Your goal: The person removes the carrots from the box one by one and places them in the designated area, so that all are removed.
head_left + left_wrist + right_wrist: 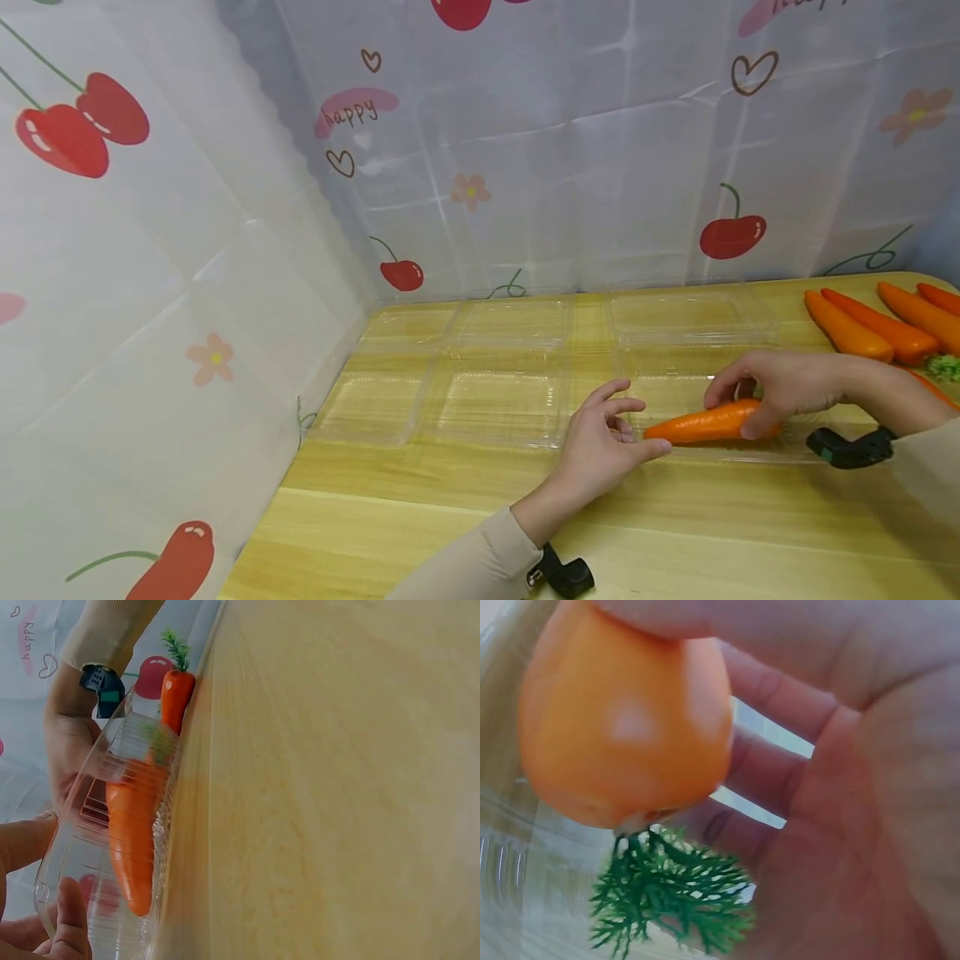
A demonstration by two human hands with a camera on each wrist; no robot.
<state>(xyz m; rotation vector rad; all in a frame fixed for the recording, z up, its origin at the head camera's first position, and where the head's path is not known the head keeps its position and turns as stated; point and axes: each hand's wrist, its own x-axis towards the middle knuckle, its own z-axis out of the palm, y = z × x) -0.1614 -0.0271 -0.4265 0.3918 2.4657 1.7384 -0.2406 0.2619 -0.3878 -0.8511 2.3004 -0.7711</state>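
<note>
An orange carrot (701, 423) with a green leafy top (675, 892) lies lengthwise in a clear plastic container (738, 454). My right hand (787, 387) grips the carrot's thick end, thumb on the near side and fingers behind it. At the container's left end is my left hand (600, 442), its fingers spread and loosely bent. Its thumb reaches to the front left corner, by the carrot's tip. Close up in the left wrist view, its fingers (71, 915) are at the container's rim; whether they press on it I cannot tell.
Several more carrots (847, 325) lie at the back right of the wooden table (420, 542). To the left stand clear open containers (498, 408) with their lids tipped back. A cherry-patterned sheet (525, 200) hangs behind the table.
</note>
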